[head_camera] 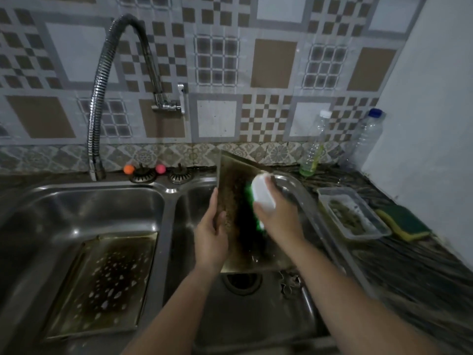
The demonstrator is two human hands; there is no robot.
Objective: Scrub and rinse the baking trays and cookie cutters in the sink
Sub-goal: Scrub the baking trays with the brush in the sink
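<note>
You had two baking trays: your left hand gripped one tray by its left edge, tilted upright over the right basin, long axis running away from you. Your right hand held a white scrub brush against it. The second tray lay flat, left of your grip. One cookie cutter sat below. No writing was legible.
</note>
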